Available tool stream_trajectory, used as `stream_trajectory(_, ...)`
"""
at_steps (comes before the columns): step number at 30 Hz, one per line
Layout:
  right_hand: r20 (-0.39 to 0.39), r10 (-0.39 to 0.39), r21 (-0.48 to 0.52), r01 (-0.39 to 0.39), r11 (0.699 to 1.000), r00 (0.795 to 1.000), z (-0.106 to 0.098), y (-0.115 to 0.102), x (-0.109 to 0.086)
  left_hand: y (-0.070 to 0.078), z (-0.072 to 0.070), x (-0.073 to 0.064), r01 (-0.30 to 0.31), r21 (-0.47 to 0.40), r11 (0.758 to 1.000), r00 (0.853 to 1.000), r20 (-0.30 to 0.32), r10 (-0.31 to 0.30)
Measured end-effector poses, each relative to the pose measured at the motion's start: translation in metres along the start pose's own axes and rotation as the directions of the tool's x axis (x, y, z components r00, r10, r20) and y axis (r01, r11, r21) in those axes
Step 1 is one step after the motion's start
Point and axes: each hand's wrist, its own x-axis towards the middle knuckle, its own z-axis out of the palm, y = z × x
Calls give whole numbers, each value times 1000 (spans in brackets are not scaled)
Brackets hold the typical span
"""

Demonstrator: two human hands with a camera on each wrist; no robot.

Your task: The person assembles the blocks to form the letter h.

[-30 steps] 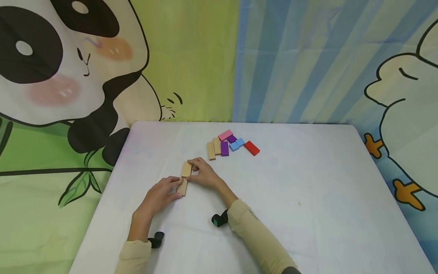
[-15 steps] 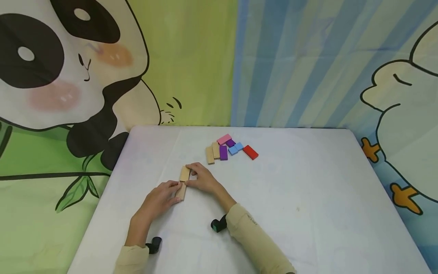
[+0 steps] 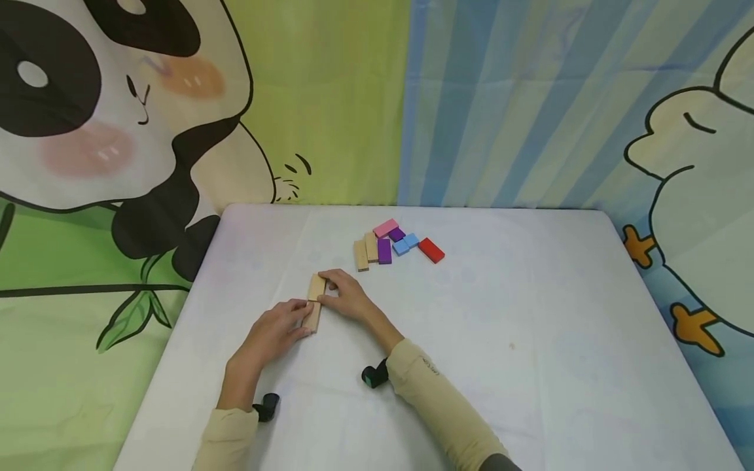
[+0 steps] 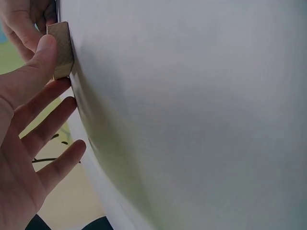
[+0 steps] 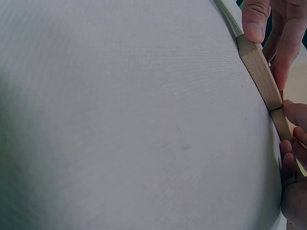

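Observation:
Two plain wooden blocks lie end to end in line on the white table. My left hand [image 3: 273,332] pinches the nearer wooden block [image 3: 311,318], thumb at its near end and index finger by the joint. From the right, my right hand [image 3: 349,296] holds the farther wooden block [image 3: 317,287] between thumb and index finger, the thumb beside the joint. Up close in the left wrist view, the left thumb [image 4: 45,52] presses the end of the near block [image 4: 62,50], the other fingers spread. The right wrist view shows the blocks meeting at a thin seam.
Beyond the hands is a loose group: two plain wooden blocks [image 3: 361,255], purple blocks [image 3: 384,251], a pink block [image 3: 385,227], light blue blocks [image 3: 401,247] and a red block [image 3: 432,250]. A printed cloth [image 3: 330,98] hangs behind the white table [image 3: 471,327].
The two blocks sit slightly straighter in line than a second ago, with both hands staying on them. The head view has tilted a little; the coloured group has not moved on the table.

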Motion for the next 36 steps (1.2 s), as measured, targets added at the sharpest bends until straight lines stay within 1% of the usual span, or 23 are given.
stream_trajectory(6, 8, 0, -27, 0, 1000, 1000, -2, -2, 2, -2, 0, 3, 3, -12, 1000, 1000, -9, -4)
stream_trajectory(10, 22, 8, -42, -7, 999, 1000, -1, -1, 3, -2, 0, 4, 11, -23, 1000, 1000, -4, -11)
stream_trajectory(15, 31, 22, -39, -21, 999, 999, -2, -1, 4, -1, -1, 4, 20, -20, 1000, 1000, 3, -20)
stream_trajectory(21, 37, 13, -30, -12, 999, 999, -4, -1, 3, -1, -2, 5, 31, -12, 999, 999, 14, -31)
stream_trajectory(25, 64, 14, -30, -12, 999, 998, -6, 0, 2, -1, -2, 4, 41, -22, 999, 999, 17, -40)
stream_trajectory(27, 77, 16, -27, -14, 1000, 997, -7, 0, 2, -1, -2, 3, 40, -27, 999, 999, 9, -40)
stream_trajectory(33, 87, 20, -8, -19, 1000, 996, -9, 1, 1, -1, 0, 3, -3, -14, 1000, 999, -39, 3)
stream_trajectory(36, 88, 21, -13, -20, 1000, 996, -8, 1, 1, 1, -2, 4, -2, -10, 1000, 999, -42, 1)
